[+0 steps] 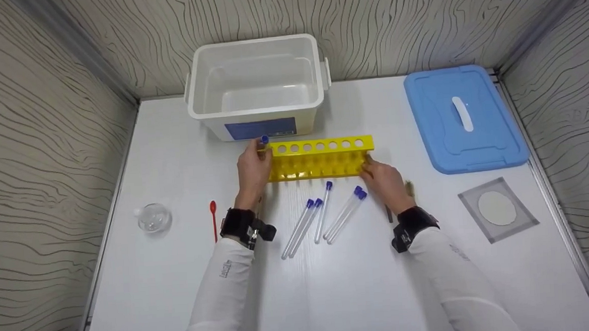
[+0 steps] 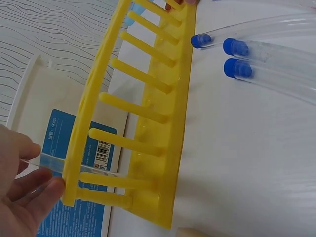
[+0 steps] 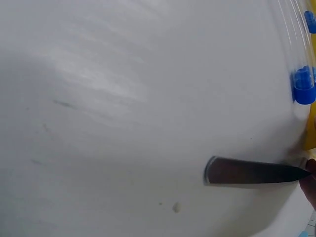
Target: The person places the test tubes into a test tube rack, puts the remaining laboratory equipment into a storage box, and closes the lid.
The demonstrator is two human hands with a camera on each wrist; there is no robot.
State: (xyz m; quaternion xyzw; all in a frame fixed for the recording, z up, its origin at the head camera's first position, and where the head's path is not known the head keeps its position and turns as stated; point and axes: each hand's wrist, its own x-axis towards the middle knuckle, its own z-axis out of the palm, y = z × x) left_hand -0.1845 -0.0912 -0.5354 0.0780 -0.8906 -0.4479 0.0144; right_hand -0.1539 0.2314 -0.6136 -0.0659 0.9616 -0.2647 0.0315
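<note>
The left hand [image 1: 254, 170] is at the left end of a yellow rack [image 1: 319, 165], with its fingers and thumb bent close together, pinching a clear tube [image 2: 51, 161] that has a blue cap [image 1: 265, 139]. The tube goes through the top strip of the rack and down toward the bottom part; I cannot tell if its end touches the bottom. The right hand [image 1: 383, 180] is at the other end of the rack, with its fingers bent and nearly closed, holding the low edge. The rack stands on a white table [image 1: 351, 288], just in front of a big white box [image 1: 256, 111] with a blue label [image 1: 242, 131]. Nearer to the person, five tubes [image 1: 299, 229] lie flat, with their blue caps pointing at the rack: two on the left, one in the middle and two side by side on the right. A dark flat strip [image 3: 254, 171] lies on the table by the right hand. A red spoon [image 1: 213, 207] lies left of the left wrist, and a small clear glass thing [image 1: 153, 218] is farther left. On the right lies a blue lid [image 1: 441, 120] with a white handle [image 1: 462, 114], and nearer the person is a gray square [image 1: 470, 200] with a white circle [image 1: 497, 208] on it.
</note>
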